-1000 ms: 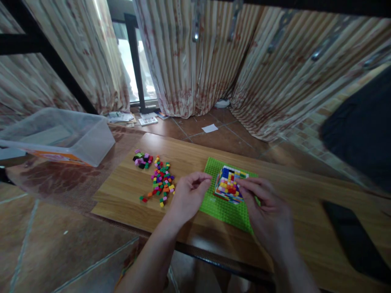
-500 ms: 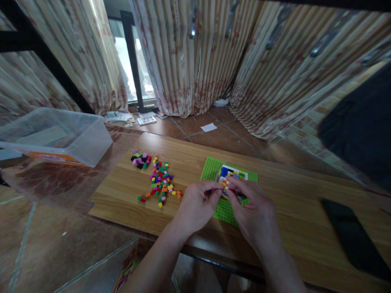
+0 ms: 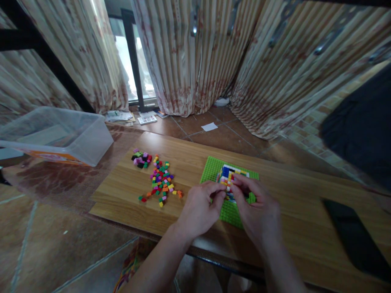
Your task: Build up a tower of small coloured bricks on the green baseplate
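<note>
A green studded baseplate (image 3: 210, 171) lies on the wooden table (image 3: 189, 158). On it stands a small block built of many-coloured bricks (image 3: 229, 174). My left hand (image 3: 200, 209) is curled at the block's near left side, fingertips pinched against it. My right hand (image 3: 256, 209) is curled at its near right side, thumb and fingers meeting the left hand's over the block's front edge. What the fingertips pinch is too small to name. A scatter of loose coloured bricks (image 3: 160, 183) lies to the left, with a smaller dark and pink cluster (image 3: 140, 158) behind it.
A clear plastic tub (image 3: 58, 136) sits on a mat at the left. A dark flat object (image 3: 351, 238) lies on the table at the right. Striped curtains (image 3: 198, 53) hang behind, with papers (image 3: 146, 119) on the tiled floor.
Both hands have closed in on the front of the brick block, fingertips meeting there. A few loose bricks now lie further right of the scatter.
</note>
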`<state>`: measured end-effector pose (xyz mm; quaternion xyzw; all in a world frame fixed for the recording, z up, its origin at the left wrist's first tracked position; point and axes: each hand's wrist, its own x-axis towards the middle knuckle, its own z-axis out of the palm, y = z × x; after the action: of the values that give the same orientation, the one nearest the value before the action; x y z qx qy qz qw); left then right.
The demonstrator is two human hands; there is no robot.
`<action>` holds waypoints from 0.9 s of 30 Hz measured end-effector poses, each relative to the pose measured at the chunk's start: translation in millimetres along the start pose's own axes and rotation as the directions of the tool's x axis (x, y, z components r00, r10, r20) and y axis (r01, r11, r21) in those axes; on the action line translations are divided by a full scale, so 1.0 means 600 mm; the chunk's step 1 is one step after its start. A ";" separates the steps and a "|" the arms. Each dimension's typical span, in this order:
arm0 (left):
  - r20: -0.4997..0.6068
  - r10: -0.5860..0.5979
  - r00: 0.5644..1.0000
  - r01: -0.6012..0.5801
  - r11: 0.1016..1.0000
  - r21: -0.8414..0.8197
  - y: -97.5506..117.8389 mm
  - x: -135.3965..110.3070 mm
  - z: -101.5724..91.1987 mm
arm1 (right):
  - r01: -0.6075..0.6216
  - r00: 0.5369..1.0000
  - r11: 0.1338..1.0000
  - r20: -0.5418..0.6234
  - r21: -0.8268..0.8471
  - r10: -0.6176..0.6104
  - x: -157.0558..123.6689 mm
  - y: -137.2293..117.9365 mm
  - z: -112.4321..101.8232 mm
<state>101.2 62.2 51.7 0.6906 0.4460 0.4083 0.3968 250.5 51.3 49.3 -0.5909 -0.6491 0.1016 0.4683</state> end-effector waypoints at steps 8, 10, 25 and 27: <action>0.029 -0.015 0.999 0.014 1.000 0.024 0.002 0.000 -0.001 | 0.004 1.000 1.000 0.006 0.014 -0.004 0.002 0.001 0.003; 0.026 -0.014 1.000 0.013 0.999 0.035 0.002 0.000 -0.001 | 0.003 1.000 1.000 0.008 0.014 -0.004 0.003 -0.001 0.002; 0.018 -0.006 1.000 0.005 0.998 0.061 0.003 -0.001 0.002 | -0.006 1.000 0.999 0.016 0.050 0.006 0.004 -0.004 0.005; 0.020 0.001 1.000 -0.002 0.998 0.069 0.003 -0.001 0.002 | -0.002 1.000 0.999 0.012 0.043 0.001 0.005 -0.005 0.005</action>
<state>102.8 60.7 52.5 0.7083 0.4554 0.3860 0.3767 246.5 54.2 51.2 -0.5805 -0.6491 0.1193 0.4768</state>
